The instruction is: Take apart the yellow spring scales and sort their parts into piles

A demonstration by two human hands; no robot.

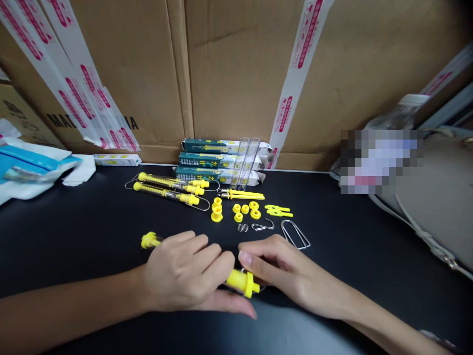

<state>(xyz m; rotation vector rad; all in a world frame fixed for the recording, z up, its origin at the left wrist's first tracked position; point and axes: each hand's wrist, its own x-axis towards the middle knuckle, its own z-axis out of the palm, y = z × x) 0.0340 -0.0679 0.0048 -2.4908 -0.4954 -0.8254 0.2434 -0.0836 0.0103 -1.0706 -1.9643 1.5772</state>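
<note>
"Grip?"
"Your left hand (188, 271) wraps round a yellow-capped gauge (238, 281), well in front of the green boxes (207, 161); your right hand (283, 273) is at the gauge's end, cannot tell what it pinches."
"Outward?"
"Yellow rings (255, 214), nearer the boxes. Other gauges (190, 199), left-front of the boxes. Clear tubes (251, 158) across the boxes' front."

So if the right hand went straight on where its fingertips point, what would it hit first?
Probably the left hand, wrapped around the yellow-ended tube: the right hand points towards it at close quarters, though depth is hard to judge.
</note>
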